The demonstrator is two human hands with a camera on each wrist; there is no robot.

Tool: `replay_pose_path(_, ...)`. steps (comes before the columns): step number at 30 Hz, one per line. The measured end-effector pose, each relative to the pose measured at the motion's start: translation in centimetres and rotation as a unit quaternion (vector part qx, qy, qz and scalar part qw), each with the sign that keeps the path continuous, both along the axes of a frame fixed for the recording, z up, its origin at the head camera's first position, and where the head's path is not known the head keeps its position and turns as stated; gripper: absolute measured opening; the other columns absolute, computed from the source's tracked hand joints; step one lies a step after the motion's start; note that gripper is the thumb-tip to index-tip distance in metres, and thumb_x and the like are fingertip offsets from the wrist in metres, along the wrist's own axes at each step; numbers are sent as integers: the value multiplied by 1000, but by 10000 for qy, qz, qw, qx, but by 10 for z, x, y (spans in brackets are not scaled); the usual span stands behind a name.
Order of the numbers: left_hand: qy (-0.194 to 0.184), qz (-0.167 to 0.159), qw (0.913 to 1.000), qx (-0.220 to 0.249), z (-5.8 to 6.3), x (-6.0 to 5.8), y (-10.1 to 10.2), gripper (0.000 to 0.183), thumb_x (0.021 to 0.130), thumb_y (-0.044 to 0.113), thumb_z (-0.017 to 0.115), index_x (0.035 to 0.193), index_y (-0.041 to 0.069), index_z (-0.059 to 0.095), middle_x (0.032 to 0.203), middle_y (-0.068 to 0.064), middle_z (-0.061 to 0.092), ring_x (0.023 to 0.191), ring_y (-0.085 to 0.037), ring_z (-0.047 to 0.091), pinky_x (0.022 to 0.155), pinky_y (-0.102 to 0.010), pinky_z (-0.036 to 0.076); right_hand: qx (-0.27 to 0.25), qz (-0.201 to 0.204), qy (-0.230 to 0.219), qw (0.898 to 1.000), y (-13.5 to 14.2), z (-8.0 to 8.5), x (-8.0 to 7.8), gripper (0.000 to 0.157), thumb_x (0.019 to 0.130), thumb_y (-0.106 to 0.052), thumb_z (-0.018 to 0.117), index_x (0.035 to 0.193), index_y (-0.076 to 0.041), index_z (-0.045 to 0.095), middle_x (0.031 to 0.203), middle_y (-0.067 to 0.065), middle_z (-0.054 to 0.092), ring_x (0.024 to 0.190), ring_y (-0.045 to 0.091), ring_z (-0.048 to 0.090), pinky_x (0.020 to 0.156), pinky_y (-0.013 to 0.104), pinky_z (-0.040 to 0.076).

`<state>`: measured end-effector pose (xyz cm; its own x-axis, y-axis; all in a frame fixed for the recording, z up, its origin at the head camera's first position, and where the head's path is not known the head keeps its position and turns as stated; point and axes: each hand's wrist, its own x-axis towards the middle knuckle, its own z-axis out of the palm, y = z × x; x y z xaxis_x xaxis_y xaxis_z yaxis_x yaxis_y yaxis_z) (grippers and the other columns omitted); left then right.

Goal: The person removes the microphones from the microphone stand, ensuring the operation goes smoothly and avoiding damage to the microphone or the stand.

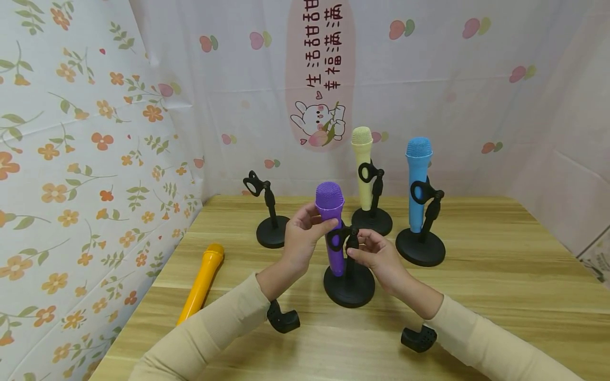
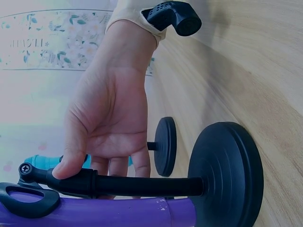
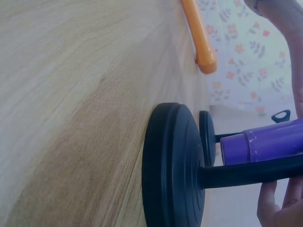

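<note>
A purple microphone (image 1: 330, 196) stands nearly upright in the ring clip of a black stand (image 1: 349, 293) at the middle of the table. My left hand (image 1: 301, 235) holds the microphone just below its head, thumb in front and fingers behind. From the other side my right hand (image 1: 381, 259) pinches the stand's upper post. That hand (image 2: 111, 113) shows in the left wrist view, thumb on the post joint. In the right wrist view the purple microphone's lower end (image 3: 236, 149) lies alongside the post, apart from the base (image 3: 175, 165).
An orange microphone (image 1: 205, 275) lies at the table's left. Behind it stands a black stand (image 1: 271, 233) with a vacant clip. Yellow (image 1: 363, 153) and blue (image 1: 418, 169) microphones sit in stands at the back right. A patterned cloth (image 1: 238, 95) hangs behind the table.
</note>
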<state>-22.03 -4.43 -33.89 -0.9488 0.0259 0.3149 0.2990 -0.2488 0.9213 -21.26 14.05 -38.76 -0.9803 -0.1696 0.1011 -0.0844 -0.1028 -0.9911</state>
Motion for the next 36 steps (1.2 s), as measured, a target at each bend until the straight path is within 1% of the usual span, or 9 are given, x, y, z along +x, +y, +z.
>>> replay_pose_path(4, 39, 10, 10000, -4, 0, 1, 1, 37, 83, 7, 77, 118, 4, 65, 106, -7, 67, 98, -24, 59, 91, -38, 47, -34, -73, 34, 10000, -1, 0, 1, 29, 88, 2, 67, 102, -22, 62, 96, 1, 56, 86, 13, 59, 76, 26, 52)
replay_pose_path(7, 89, 18, 10000, -30, 1, 2, 2, 37, 82, 8, 78, 117, 4, 65, 105, -8, 67, 97, -22, 59, 90, -39, 48, -13, -149, 94, 9998, -2, 0, 1, 29, 88, 3, 68, 102, -22, 61, 94, 1, 53, 87, 13, 54, 77, 25, 52)
replay_pose_path(11, 82, 109, 9998, -155, 2, 2, 3, 39, 81, 8, 79, 117, 4, 65, 105, -7, 67, 98, -22, 59, 89, -39, 48, 61, -192, 231, 9995, -2, 0, 1, 27, 88, 4, 68, 106, -15, 60, 92, 1, 50, 89, 16, 49, 79, 23, 52)
replay_pose_path(14, 56, 176, 9995, -257, 2, 3, 3, 40, 81, 8, 79, 118, 5, 65, 106, -7, 67, 99, -22, 58, 90, -39, 47, 122, -147, 338, 9992, -1, 0, 2, 26, 88, 3, 68, 109, -9, 59, 92, 2, 51, 91, 17, 48, 80, 22, 51)
replay_pose_path(16, 60, 188, 9994, -298, 2, 2, 3, 39, 82, 8, 78, 118, 4, 65, 106, -7, 67, 99, -22, 58, 91, -39, 47, 126, -72, 392, 9991, 0, 1, 2, 27, 88, 3, 68, 111, -7, 59, 93, 2, 51, 92, 17, 48, 82, 22, 51)
replay_pose_path(21, 64, 162, 9993, -340, 1, 2, 2, 38, 82, 7, 78, 117, 3, 65, 106, -7, 67, 99, -22, 58, 92, -41, 46, -20, 90, 467, 9989, 2, 2, 1, 28, 88, 4, 67, 110, -13, 62, 95, 2, 53, 92, 18, 51, 82, 25, 53)
replay_pose_path(25, 64, 149, 9991, -393, 1, 2, 2, 38, 81, 8, 79, 117, 4, 65, 105, -7, 67, 99, -22, 59, 93, -41, 46, -52, 136, 511, 9986, 4, 2, -1, 30, 88, 5, 67, 106, -18, 64, 94, 1, 53, 90, 16, 51, 81, 25, 53)
replay_pose_path(32, 19, 157, 9991, -390, 1, 1, 1, 38, 80, 9, 80, 115, 4, 66, 103, -7, 68, 98, -22, 59, 91, -40, 48, 20, 162, 517, 9985, 5, 1, -2, 24, 87, 5, 68, 104, -12, 62, 92, 1, 54, 87, 15, 52, 79, 24, 54)
replay_pose_path(36, 34, 208, 9988, -444, 1, 1, 1, 37, 80, 11, 80, 115, 5, 68, 102, -7, 68, 97, -22, 59, 91, -40, 47, 42, 134, 516, 9986, 5, 0, -3, 24, 87, 6, 68, 102, -11, 63, 92, 0, 55, 87, 14, 52, 78, 24, 53)
